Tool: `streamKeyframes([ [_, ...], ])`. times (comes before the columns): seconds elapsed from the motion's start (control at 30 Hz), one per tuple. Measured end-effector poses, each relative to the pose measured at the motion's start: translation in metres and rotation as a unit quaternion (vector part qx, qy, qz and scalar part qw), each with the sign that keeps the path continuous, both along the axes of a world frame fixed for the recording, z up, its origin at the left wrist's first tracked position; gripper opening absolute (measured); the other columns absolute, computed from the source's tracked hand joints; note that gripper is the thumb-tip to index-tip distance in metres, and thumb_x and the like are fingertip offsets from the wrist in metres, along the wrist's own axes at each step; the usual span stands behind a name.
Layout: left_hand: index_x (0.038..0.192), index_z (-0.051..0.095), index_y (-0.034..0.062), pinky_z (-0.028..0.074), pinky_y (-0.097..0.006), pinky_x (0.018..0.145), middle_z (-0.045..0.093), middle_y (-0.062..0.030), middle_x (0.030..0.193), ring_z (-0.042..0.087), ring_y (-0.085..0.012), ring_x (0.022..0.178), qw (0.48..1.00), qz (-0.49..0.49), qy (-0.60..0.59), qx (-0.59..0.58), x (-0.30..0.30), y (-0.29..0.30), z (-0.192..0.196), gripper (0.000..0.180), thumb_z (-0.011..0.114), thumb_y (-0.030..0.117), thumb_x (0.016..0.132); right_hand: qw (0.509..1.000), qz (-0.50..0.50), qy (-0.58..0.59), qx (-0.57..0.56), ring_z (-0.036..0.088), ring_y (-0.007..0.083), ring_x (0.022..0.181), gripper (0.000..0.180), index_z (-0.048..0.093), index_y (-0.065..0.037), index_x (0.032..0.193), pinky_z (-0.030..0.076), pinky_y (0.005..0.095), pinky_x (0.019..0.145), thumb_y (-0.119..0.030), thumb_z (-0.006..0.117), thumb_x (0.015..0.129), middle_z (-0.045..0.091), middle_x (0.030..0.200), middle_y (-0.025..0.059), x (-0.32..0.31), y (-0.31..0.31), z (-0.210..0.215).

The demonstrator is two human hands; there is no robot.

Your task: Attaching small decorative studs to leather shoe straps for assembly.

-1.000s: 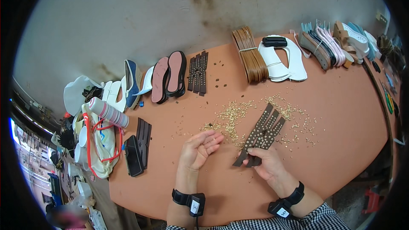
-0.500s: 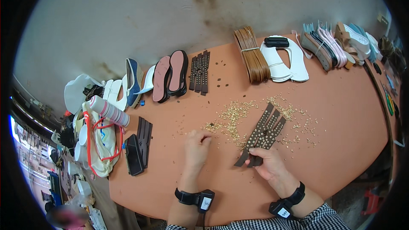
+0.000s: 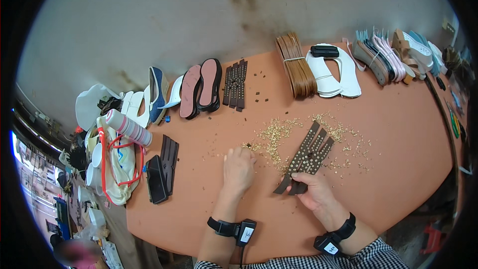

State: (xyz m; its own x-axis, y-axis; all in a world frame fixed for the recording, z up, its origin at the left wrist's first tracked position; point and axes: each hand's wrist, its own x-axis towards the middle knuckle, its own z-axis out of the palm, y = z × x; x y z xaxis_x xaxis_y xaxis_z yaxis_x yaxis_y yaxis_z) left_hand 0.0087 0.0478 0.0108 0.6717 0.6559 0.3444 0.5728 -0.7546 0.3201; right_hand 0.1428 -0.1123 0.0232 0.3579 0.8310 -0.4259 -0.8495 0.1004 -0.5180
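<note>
A dark brown shoe upper, cut into several straps and dotted with gold studs, is pinched in my right hand. My thumb lies across its near end, and its strap ends point away from me. My left hand is closed on the tabletop, left of the upper, with its fingers curled down. Whatever those fingers hold, if anything, is hidden. Small gold studs lie scattered just past my left hand and around the far end of the upper.
A second studded upper lies at the back, beside pink-topped soles. Bundled brown strips and white cutouts sit back right. At left are a black phone-like case, a striped cup stack and a cloth bag.
My left hand has moved slightly right and its knuckles have turned away from me, fingers now tucked out of sight. My right hand and the upper have stayed nearly still.
</note>
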Motion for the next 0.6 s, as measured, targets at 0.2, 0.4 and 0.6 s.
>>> streamKeyframes([
  [0.2, 0.085, 0.058, 0.0021, 0.045, -0.036, 0.063, 0.060, -0.0083, 0.081, 0.057, -0.0220, 0.073, 0.975, 0.033, -0.186, -0.115, -0.009, 0.001, -0.009, 0.006, 0.064, 0.004, 0.084, 1.000, 0.002, 0.022, 0.021, 0.065, 0.0223, 0.074, 0.019, 0.058, -0.002, 0.098, 0.056, 0.0370, 0.061, 0.007, 0.059, 0.082, 0.064, 0.087, 0.0080, 0.002, 0.000, -0.002],
  [0.4, 0.094, 0.062, -0.0005, 0.052, -0.024, 0.063, 0.064, -0.0075, 0.086, 0.062, -0.0125, 0.076, 0.791, 0.007, -0.376, -0.482, -0.007, -0.018, 0.014, 0.009, 0.063, -0.003, 0.086, 1.000, -0.017, -0.010, 0.018, 0.064, 0.0200, 0.074, 0.016, 0.059, -0.002, 0.096, 0.056, 0.0359, 0.063, 0.006, 0.060, 0.082, 0.063, 0.088, 0.0069, 0.001, 0.001, -0.005],
  [0.6, 0.093, 0.063, -0.0020, 0.054, -0.027, 0.068, 0.065, -0.0097, 0.089, 0.063, -0.0155, 0.079, 0.752, -0.058, -0.377, -0.538, 0.003, -0.051, 0.023, 0.009, 0.062, -0.006, 0.085, 0.997, -0.045, -0.061, 0.030, 0.064, 0.0180, 0.075, 0.016, 0.058, -0.002, 0.096, 0.055, 0.0323, 0.066, 0.006, 0.060, 0.082, 0.063, 0.087, 0.0061, 0.001, 0.000, 0.002],
])
